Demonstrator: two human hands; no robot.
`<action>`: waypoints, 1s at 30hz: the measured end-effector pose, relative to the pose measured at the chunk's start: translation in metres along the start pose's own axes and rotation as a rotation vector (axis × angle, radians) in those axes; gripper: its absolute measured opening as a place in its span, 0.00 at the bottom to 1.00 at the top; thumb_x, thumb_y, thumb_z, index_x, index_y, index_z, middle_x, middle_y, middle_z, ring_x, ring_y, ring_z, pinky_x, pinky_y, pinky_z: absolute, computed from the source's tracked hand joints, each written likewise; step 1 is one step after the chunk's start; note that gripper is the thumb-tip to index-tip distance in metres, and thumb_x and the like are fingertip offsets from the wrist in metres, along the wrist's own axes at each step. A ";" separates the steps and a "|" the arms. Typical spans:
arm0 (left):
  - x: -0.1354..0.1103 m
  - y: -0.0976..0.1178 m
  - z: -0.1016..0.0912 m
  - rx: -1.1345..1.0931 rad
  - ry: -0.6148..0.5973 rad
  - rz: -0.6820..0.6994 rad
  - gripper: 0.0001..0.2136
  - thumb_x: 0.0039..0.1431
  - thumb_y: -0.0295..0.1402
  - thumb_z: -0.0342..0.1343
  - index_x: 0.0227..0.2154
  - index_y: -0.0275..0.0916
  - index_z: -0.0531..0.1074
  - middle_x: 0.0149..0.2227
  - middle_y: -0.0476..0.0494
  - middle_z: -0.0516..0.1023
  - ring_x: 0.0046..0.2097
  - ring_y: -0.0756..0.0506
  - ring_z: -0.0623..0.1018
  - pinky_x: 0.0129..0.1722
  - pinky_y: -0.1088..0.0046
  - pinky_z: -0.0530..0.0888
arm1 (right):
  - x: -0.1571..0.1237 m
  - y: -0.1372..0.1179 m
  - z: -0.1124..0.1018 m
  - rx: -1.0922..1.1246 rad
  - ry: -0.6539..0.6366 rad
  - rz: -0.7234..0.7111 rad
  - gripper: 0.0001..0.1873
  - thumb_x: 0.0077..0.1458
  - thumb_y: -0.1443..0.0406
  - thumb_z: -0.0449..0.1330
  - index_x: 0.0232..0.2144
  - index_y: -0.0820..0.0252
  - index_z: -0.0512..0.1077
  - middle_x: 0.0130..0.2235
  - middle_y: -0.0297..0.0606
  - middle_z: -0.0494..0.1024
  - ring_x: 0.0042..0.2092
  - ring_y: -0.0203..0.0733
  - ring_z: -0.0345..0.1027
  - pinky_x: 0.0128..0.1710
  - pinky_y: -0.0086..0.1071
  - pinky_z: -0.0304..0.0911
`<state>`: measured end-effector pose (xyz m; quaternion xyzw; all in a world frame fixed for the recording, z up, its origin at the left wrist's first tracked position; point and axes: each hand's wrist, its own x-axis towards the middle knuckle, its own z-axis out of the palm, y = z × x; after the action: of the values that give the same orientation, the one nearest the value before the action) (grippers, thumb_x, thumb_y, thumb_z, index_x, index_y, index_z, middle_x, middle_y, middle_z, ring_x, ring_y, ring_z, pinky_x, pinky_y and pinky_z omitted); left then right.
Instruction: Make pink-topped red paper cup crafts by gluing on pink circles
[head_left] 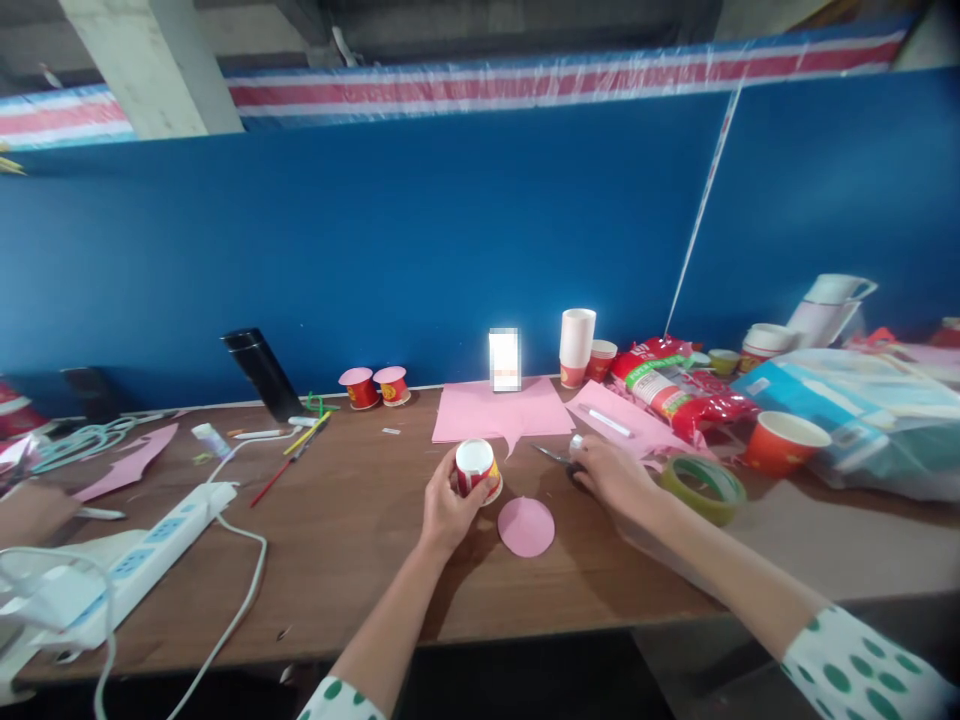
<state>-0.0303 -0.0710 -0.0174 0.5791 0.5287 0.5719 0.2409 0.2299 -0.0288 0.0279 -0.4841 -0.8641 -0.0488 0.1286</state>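
Observation:
My left hand (445,505) is wrapped round a small red and yellow paper cup (486,478), its white recessed end facing up. The cup appears to stand upside down on the table. A round pink paper disc (526,527) lies flat just right of it. Farther right, my right hand (611,474) is closed at the table, with a small white-ended thing (576,443) showing at its fingertips; most of that is hidden. Scissors (553,455) lie under those fingers, blades pointing left. Behind both hands rest pink paper sheets (465,408).
Two red cups with pink discs (358,387) stand at the back. Stacked paper cups (577,345), a red packet (667,385), green tape (705,488) and an orange cup (786,444) crowd the right. Leftward are a power strip (154,555), brushes and another person's hand (34,515).

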 end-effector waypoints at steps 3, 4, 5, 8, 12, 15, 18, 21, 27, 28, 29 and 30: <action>-0.001 0.002 -0.001 0.039 -0.017 0.012 0.28 0.44 0.39 0.62 0.50 0.38 0.64 0.45 0.41 0.75 0.43 0.43 0.77 0.44 0.66 0.74 | 0.003 -0.013 -0.006 -0.124 -0.077 0.052 0.02 0.49 0.68 0.60 0.28 0.61 0.73 0.34 0.44 0.73 0.36 0.45 0.69 0.29 0.31 0.58; -0.001 0.002 -0.001 0.051 -0.024 0.018 0.28 0.44 0.39 0.62 0.49 0.38 0.65 0.44 0.41 0.75 0.43 0.43 0.76 0.44 0.66 0.73 | 0.004 -0.018 -0.007 -0.148 -0.094 0.055 0.02 0.49 0.69 0.59 0.28 0.62 0.73 0.33 0.45 0.74 0.35 0.46 0.69 0.28 0.31 0.58; -0.002 0.003 -0.001 0.059 -0.034 0.022 0.27 0.44 0.39 0.62 0.49 0.38 0.65 0.44 0.41 0.75 0.42 0.43 0.76 0.43 0.66 0.73 | 0.005 -0.021 -0.009 -0.162 -0.108 0.053 0.03 0.50 0.70 0.58 0.27 0.62 0.73 0.31 0.45 0.74 0.35 0.47 0.70 0.28 0.31 0.58; -0.003 0.004 -0.002 0.067 -0.046 0.015 0.26 0.44 0.39 0.61 0.49 0.39 0.66 0.44 0.41 0.76 0.41 0.43 0.77 0.42 0.67 0.74 | 0.009 -0.026 -0.010 -0.172 -0.133 0.057 0.08 0.51 0.74 0.55 0.27 0.62 0.73 0.29 0.45 0.75 0.33 0.46 0.71 0.27 0.31 0.58; -0.003 0.005 -0.001 0.100 -0.046 0.012 0.25 0.44 0.40 0.61 0.46 0.39 0.67 0.43 0.42 0.76 0.41 0.43 0.77 0.42 0.67 0.74 | 0.013 -0.030 -0.009 -0.084 -0.052 0.081 0.08 0.54 0.72 0.53 0.30 0.61 0.73 0.31 0.44 0.76 0.35 0.45 0.71 0.29 0.31 0.60; -0.003 0.005 0.000 0.128 -0.044 0.036 0.24 0.45 0.39 0.61 0.46 0.39 0.67 0.44 0.42 0.75 0.42 0.43 0.76 0.43 0.66 0.73 | 0.015 -0.041 -0.006 0.208 0.168 -0.008 0.08 0.55 0.70 0.52 0.34 0.58 0.71 0.36 0.40 0.75 0.39 0.42 0.70 0.37 0.32 0.62; -0.003 0.007 0.000 0.150 -0.029 0.065 0.24 0.44 0.37 0.62 0.46 0.40 0.67 0.44 0.42 0.75 0.43 0.43 0.76 0.44 0.66 0.72 | 0.019 -0.059 -0.001 0.513 0.358 -0.108 0.10 0.53 0.73 0.50 0.35 0.58 0.69 0.40 0.40 0.73 0.45 0.41 0.67 0.46 0.35 0.61; -0.004 0.008 0.000 0.160 -0.047 0.068 0.23 0.43 0.36 0.62 0.45 0.40 0.68 0.43 0.43 0.76 0.43 0.43 0.76 0.43 0.66 0.72 | 0.024 -0.075 0.000 0.628 0.378 -0.147 0.13 0.51 0.74 0.50 0.35 0.58 0.70 0.45 0.42 0.70 0.51 0.43 0.62 0.50 0.40 0.58; -0.004 0.008 0.001 0.173 -0.050 0.069 0.23 0.42 0.34 0.62 0.45 0.42 0.69 0.42 0.44 0.77 0.41 0.44 0.77 0.40 0.68 0.73 | 0.028 -0.090 -0.006 0.594 0.293 -0.211 0.14 0.50 0.75 0.50 0.35 0.60 0.71 0.55 0.46 0.62 0.58 0.47 0.51 0.54 0.44 0.53; -0.004 0.008 0.001 0.179 -0.046 0.069 0.23 0.42 0.34 0.62 0.45 0.42 0.69 0.41 0.44 0.77 0.41 0.44 0.76 0.40 0.68 0.73 | 0.029 -0.092 -0.006 0.589 0.283 -0.212 0.13 0.50 0.75 0.50 0.35 0.61 0.71 0.55 0.46 0.61 0.58 0.47 0.51 0.54 0.45 0.53; -0.004 0.008 0.001 0.185 -0.046 0.068 0.23 0.42 0.34 0.62 0.45 0.42 0.69 0.41 0.44 0.77 0.40 0.44 0.76 0.40 0.68 0.73 | 0.029 -0.093 -0.007 0.588 0.273 -0.211 0.13 0.50 0.74 0.50 0.34 0.61 0.71 0.55 0.46 0.61 0.58 0.47 0.51 0.54 0.45 0.52; -0.004 0.008 0.000 0.190 -0.046 0.067 0.23 0.42 0.34 0.62 0.45 0.42 0.69 0.41 0.44 0.77 0.40 0.44 0.76 0.39 0.68 0.73 | 0.030 -0.094 -0.007 0.586 0.260 -0.210 0.13 0.51 0.74 0.50 0.34 0.61 0.71 0.55 0.46 0.61 0.57 0.47 0.52 0.54 0.45 0.52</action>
<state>-0.0263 -0.0769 -0.0119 0.6297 0.5552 0.5134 0.1779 0.1367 -0.0553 0.0462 -0.3244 -0.8630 0.1275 0.3658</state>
